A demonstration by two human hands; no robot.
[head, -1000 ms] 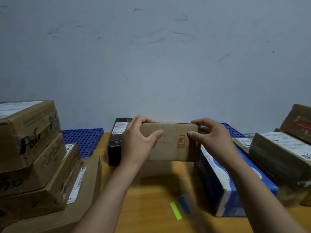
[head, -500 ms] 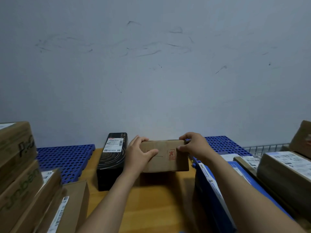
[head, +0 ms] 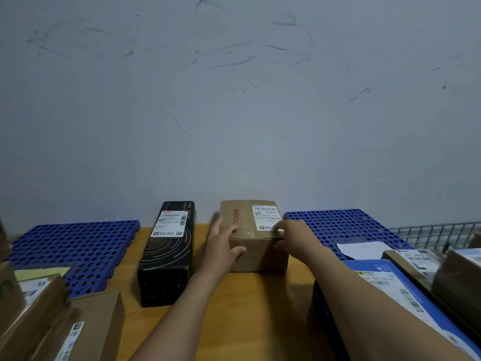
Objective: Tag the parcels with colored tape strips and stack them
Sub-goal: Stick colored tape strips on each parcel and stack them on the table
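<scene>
A small brown parcel (head: pixel 248 217) with a white shipping label and red print on top rests on the wooden table (head: pixel 247 306), close to the wall. My left hand (head: pixel 223 244) holds its left front corner, thumb on the front face and fingers, blurred, over the top. The parcel's right front corner is held by my right hand (head: pixel 289 236), whose fingers curl over the top edge by the label. No tape strips are in view.
A long black parcel (head: pixel 169 246) lies just left of the brown one. A blue parcel (head: pixel 390 287) and brown parcels (head: pixel 458 280) sit at the right, with stacked cardboard parcels (head: pixel 86 324) at the left. Blue perforated mats (head: pixel 78 246) (head: pixel 346 225) flank the table. A wire rack (head: pixel 437 230) is far right.
The brown parcel, held up on edge before, has been turned label-up and set down on the table near the wall. The view has tilted up, and the tape strips have dropped out of it.
</scene>
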